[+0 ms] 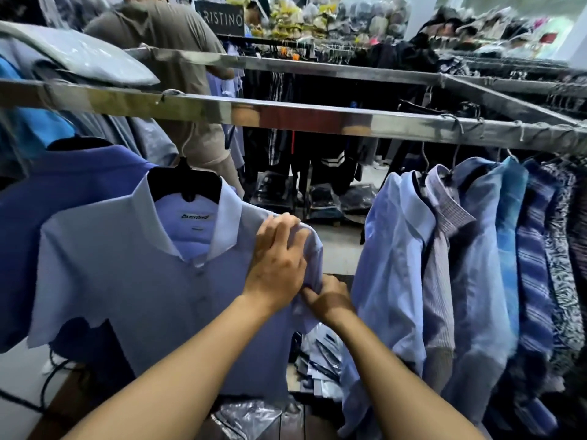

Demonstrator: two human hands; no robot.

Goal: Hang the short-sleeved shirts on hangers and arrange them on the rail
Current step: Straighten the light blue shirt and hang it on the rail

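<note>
Pulling the sleeve [313, 265] pinched in the right hand [330, 301], left hand [276, 262] flat on the shirt [143, 281], may unseat the hanger [187, 185].

I see the shirt [127, 281] on its hanger [185, 185] below the rail [286, 117], left of a row of shirts [460, 265]. My left hand [276, 265] lies on its shoulder, right hand [330, 300] just below.

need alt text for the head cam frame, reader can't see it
A person's left hand rests flat on the shoulder of a pale blue short-sleeved shirt while the right hand pinches its sleeve. The shirt is on a black hanger under a metal rail, with a row of blue and patterned shirts hanging to the right.
</note>
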